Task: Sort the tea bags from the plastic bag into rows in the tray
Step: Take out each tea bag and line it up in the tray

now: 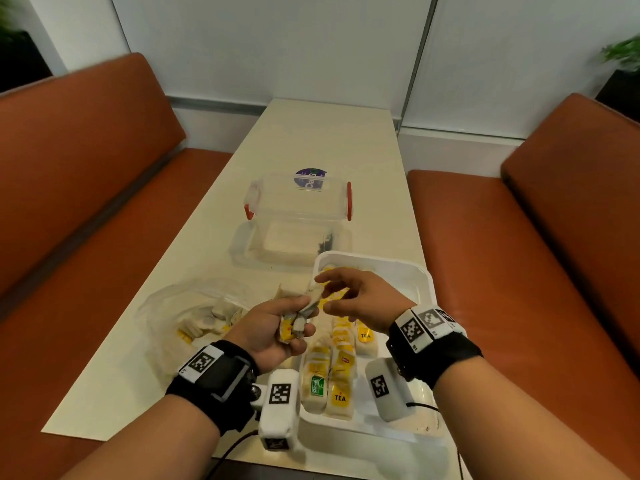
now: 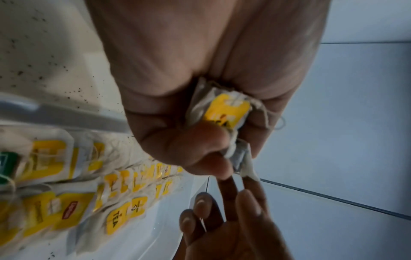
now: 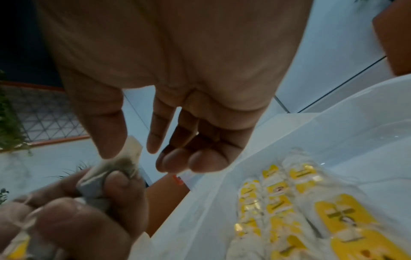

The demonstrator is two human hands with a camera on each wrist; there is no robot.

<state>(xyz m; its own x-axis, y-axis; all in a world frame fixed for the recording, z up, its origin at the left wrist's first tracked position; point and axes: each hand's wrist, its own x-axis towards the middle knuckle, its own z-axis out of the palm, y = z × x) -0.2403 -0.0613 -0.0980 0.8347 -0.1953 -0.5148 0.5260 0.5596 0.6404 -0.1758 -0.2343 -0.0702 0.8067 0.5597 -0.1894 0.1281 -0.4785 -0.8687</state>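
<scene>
The left hand (image 1: 273, 332) grips a small bunch of yellow-tagged paper tea bags (image 1: 300, 315) above the white plastic tray's (image 1: 412, 271) near-left edge, one bag's end pointing right toward the loosely spread, empty right hand (image 1: 360, 299) just beside it.

The left hand (image 1: 273, 332) grips a bunch of tea bags (image 1: 300, 318) of soft, matt, crumpled paper with glossy yellow card tags (image 2: 227, 112) and thin white threads. Below both hands, the tray (image 1: 420, 282) is smooth white plastic with a slight sheen, and the rows of bags (image 1: 337, 367) in it look papery too. Left of the left hand, the plastic bag (image 1: 162, 303) is thin, clear, wrinkled film. Beyond the hands, a clear container (image 1: 299, 199) is glossy hard plastic with red plastic clips. The surface (image 1: 322, 140) is smooth, cream and faintly shiny. The benches (image 1: 86, 174) either side look like smooth orange leatherette.
</scene>
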